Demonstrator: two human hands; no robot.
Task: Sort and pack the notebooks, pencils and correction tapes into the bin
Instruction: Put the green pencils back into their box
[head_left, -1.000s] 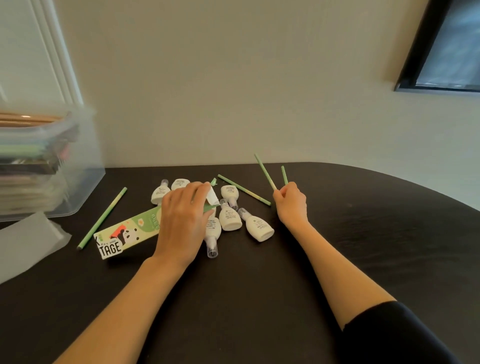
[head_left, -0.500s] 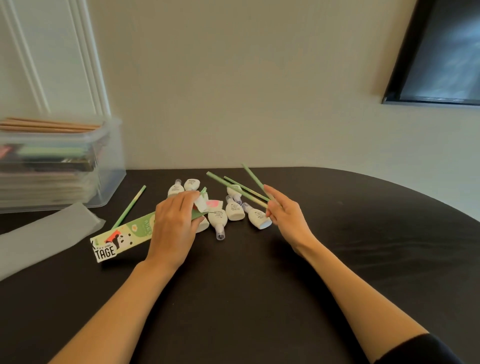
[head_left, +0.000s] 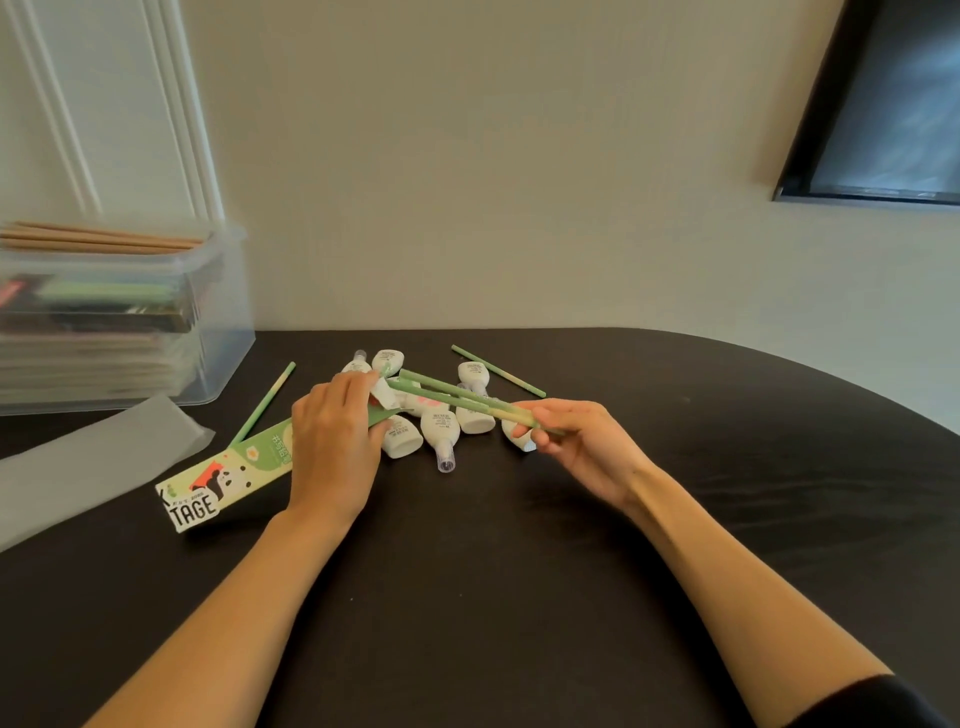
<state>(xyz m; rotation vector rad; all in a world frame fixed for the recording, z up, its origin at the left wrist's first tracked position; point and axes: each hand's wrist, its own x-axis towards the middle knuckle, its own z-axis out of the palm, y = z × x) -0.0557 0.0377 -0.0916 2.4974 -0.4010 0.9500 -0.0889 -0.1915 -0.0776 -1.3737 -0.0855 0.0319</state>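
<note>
— What am I holding?
— Your left hand (head_left: 335, 447) grips the pencil box (head_left: 228, 475). Your right hand (head_left: 582, 441) pinches green pencils (head_left: 447, 392) above the correction tapes (head_left: 439, 428).
— And the bin?
— The bin (head_left: 228, 322) is far left, with notebooks (head_left: 93, 358) inside.

Left hand (head_left: 332, 447) and right hand (head_left: 587, 447) bare, forearms bare. Black sleeve (head_left: 878, 701) starts near right elbow; plain dark fabric.

Single head cam, fwd and down onto dark table (head_left: 467, 597), hands close below.
</note>
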